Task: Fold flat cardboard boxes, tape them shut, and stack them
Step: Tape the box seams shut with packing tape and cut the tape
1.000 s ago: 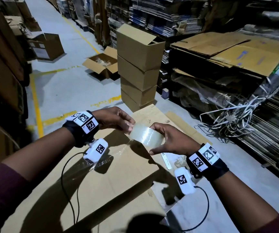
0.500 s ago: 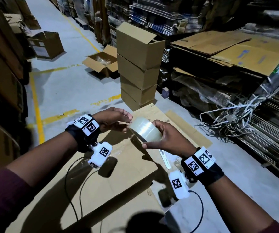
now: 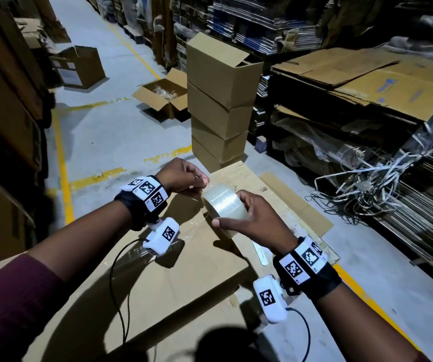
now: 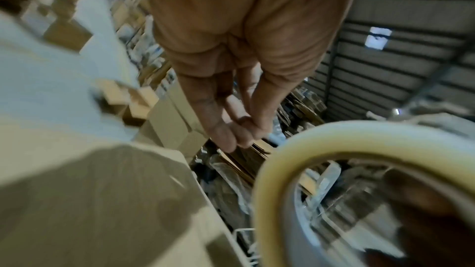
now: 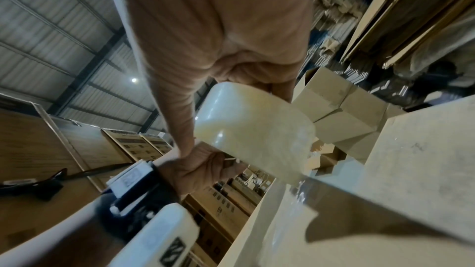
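Tape roll point(image 3: 225, 206): one, clear, held above the flat cardboard sheet point(image 3: 158, 283).
Right hand point(image 3: 255, 223): fingers and thumb clamped around the roll.
Left hand point(image 3: 181, 176): fingertips pinched together at the roll's left edge, on the tape end.
Stacked boxes point(image 3: 218, 105): four, beyond the roll; the top one is open.
Open box point(image 3: 161, 99): one, left of the stack, on the floor.

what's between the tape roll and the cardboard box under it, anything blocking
Nothing visible. The right hand grips the tape roll just above the cardboard box, and the left hand pinches at the roll's edge. Only a clear strip of tape lies between them.
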